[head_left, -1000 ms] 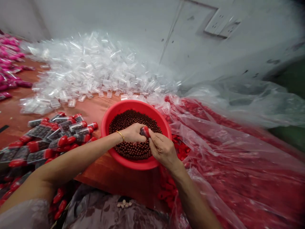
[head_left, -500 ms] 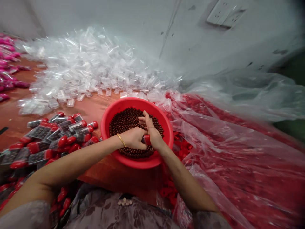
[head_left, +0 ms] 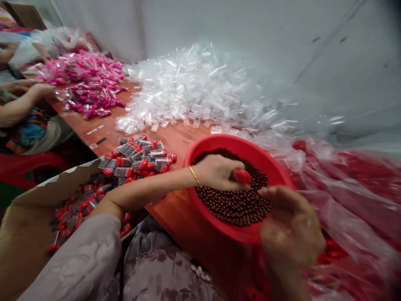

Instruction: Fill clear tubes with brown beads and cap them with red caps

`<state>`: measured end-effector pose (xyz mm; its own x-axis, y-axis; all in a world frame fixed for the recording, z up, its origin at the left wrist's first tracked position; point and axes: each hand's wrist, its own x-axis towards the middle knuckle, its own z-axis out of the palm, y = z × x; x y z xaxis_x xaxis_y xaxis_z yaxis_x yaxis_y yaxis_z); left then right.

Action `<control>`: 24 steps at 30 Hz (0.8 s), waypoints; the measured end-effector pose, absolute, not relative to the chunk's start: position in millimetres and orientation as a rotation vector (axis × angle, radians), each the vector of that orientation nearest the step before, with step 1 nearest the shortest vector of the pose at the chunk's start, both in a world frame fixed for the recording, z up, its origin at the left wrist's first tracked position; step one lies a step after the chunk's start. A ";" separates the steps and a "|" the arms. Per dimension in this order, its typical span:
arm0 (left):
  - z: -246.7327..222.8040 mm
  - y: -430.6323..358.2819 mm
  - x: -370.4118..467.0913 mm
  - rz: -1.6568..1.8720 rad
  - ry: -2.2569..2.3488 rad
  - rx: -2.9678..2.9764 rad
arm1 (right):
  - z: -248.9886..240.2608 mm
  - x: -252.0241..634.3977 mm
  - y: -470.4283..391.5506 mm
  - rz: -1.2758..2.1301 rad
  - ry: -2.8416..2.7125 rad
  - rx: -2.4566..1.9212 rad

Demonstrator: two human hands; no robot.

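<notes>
My left hand, with a gold bangle at its wrist, is closed around a small red-capped container, the red cap sticking out past the fingers. It is over a red basin full of small shiny dark brown beads. At the basin's right rim is my right hand, blurred, its fingers apart and nothing visible in it. Several filled containers with red caps lie in a pile to the left of the basin. The body of the held container is hidden in my left hand.
A heap of clear empty containers lies against the wall, with pink-capped ones further left. Red caps under plastic sheeting lie to the right. A cardboard box holds more filled containers. Another person's arm shows at far left.
The view has swung left, bringing the box and another person's arms into sight. My hands have parted: the right has drawn back from the red-capped container, which stays in my left hand.
</notes>
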<state>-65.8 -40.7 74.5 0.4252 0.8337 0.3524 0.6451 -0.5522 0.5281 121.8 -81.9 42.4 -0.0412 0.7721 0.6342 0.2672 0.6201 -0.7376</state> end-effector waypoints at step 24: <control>-25.3 -14.7 -330.1 0.250 1.730 2.111 | -71.8 -63.2 -66.2 0.603 -2.605 -0.667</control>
